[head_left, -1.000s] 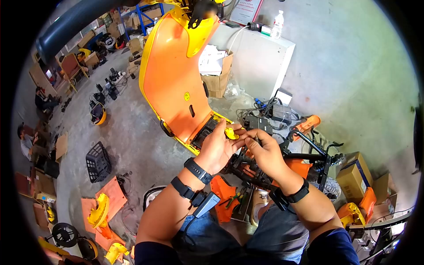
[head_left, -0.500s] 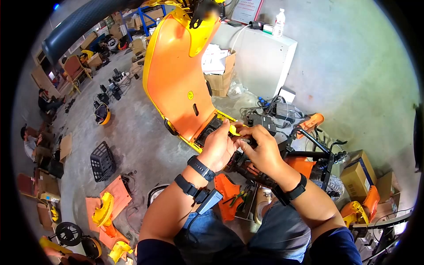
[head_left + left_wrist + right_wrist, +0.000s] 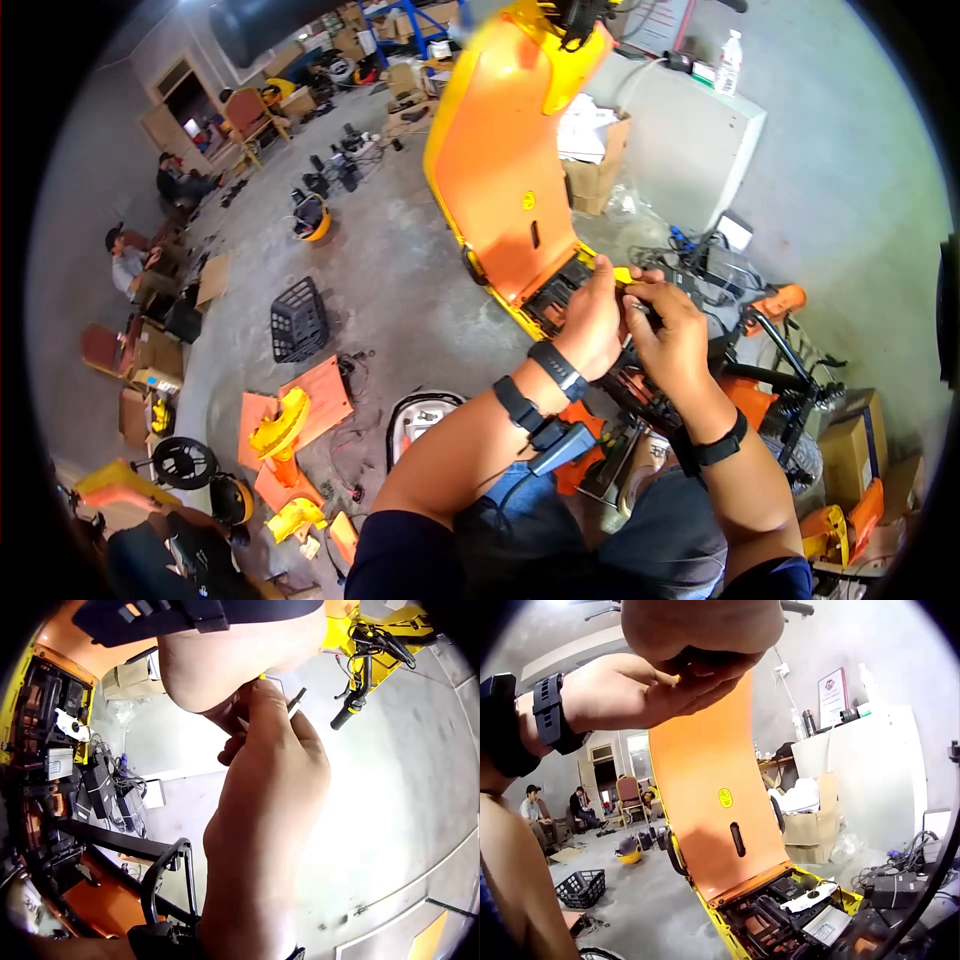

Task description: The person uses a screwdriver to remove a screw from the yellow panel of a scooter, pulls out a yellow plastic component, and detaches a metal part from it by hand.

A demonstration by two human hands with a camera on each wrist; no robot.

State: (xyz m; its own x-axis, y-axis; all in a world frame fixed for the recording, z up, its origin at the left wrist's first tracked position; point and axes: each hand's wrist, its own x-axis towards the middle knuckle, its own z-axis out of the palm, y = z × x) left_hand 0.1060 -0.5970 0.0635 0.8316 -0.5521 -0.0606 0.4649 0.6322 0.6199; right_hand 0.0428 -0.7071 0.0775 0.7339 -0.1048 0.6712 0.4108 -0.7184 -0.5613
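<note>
In the head view my left hand (image 3: 592, 325) holds a small yellow piece (image 3: 623, 275) at its fingertips. My right hand (image 3: 675, 340) meets it there, a thin metallic rod between thumb and fingers. The left wrist view shows the rod (image 3: 298, 703), dark at one end, sticking out of the right hand (image 3: 270, 780); the left hand (image 3: 217, 664) is close against it. Both hands are above the open bay of an orange and yellow vehicle body (image 3: 500, 180). Fingers hide most of the yellow piece. In the right wrist view the right hand (image 3: 701, 630) overlaps the left (image 3: 615, 694).
Right of the hands stands a black tubular frame (image 3: 785, 345). Behind are a white cabinet (image 3: 690, 130) and a cardboard box (image 3: 600, 175). A black crate (image 3: 299, 320) and orange panels (image 3: 320, 395) lie on the floor at left. Two people sit far left.
The head view has swung left, so the scene appears shifted right. The hands stay together; the yellow piece is more covered than a second ago, and the rod is now in sight.
</note>
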